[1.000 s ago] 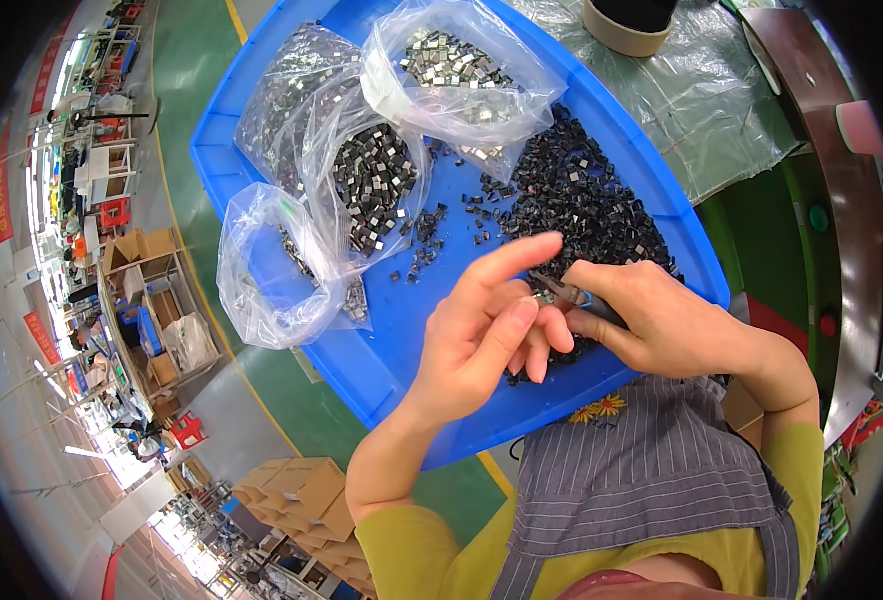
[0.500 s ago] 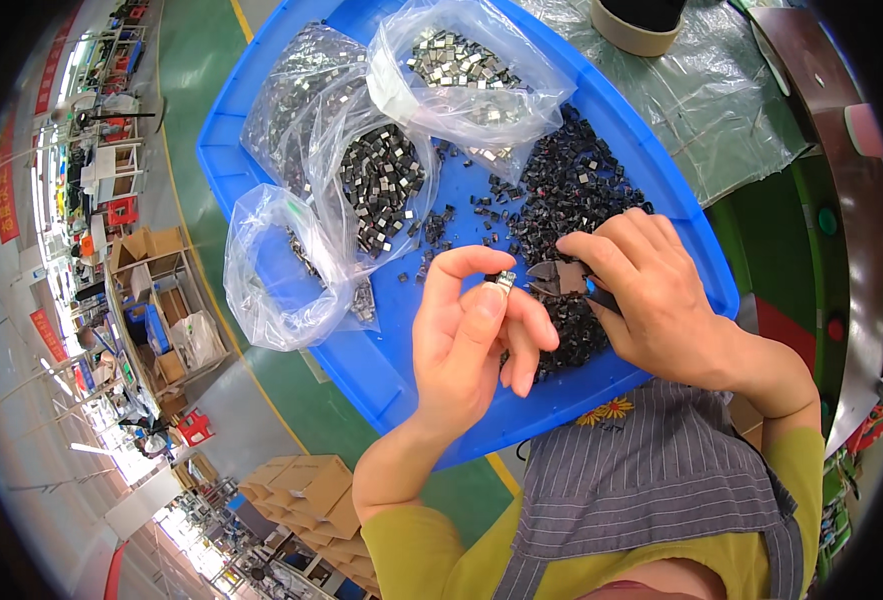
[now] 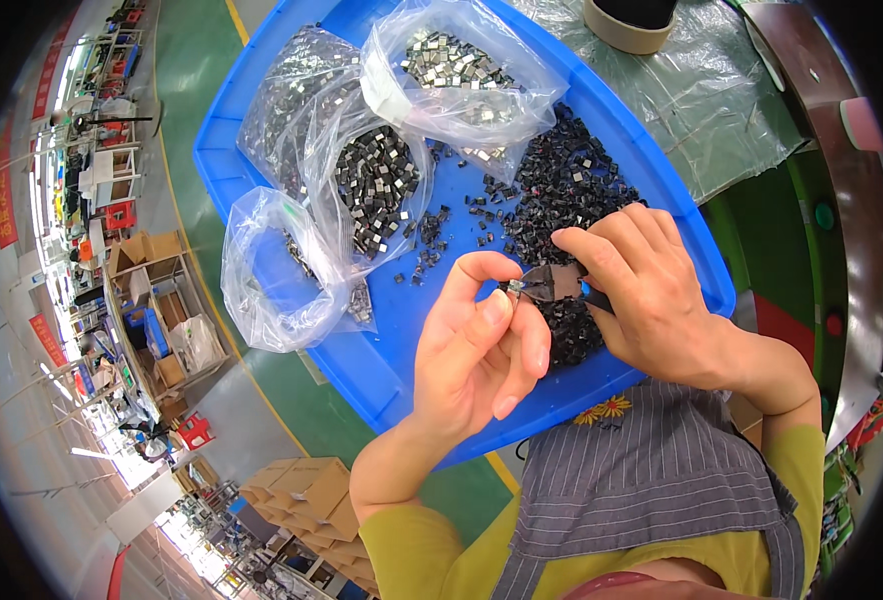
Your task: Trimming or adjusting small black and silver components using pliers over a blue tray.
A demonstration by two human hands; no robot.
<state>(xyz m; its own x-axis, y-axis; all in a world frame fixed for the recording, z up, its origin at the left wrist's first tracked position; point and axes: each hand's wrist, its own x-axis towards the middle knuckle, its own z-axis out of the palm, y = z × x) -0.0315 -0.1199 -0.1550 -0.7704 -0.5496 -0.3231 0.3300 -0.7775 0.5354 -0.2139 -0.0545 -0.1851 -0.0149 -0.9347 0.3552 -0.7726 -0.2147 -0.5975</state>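
Silvery part [image 3: 514, 287], between hands [image 3: 473, 350] [image 3: 651, 285], beside pliers [image 3: 559, 283]

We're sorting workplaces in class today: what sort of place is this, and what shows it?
Probably a factory or assembly workshop: a blue tray holds a heap of small black parts, cluttered workbenches line the left, and the green floor carries yellow lines.

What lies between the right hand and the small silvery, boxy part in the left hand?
In the head view, pointed dark metal pliers span from the right hand to the small part.
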